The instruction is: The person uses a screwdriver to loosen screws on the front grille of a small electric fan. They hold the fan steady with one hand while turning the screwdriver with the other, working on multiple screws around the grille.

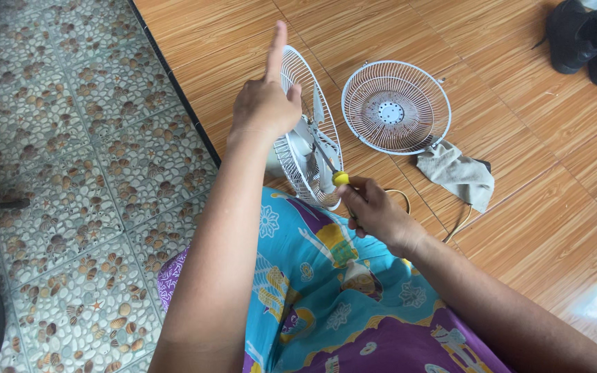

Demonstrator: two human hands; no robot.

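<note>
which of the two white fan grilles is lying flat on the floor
The round grille to the right, beside the grey cloth, lies flat on the wood floor, untouched. The other grille stands on edge, steadied by the left hand.

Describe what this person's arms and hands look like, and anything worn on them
Both arms are bare from the bottom edge of the picture to the fingertips: no sleeves, gloves, watch or bracelet show. The left hand and right hand carry no rings that can be made out, and the nails look short and unpainted. The only clothing in view is a patterned turquoise and purple cloth over the lap.
</note>
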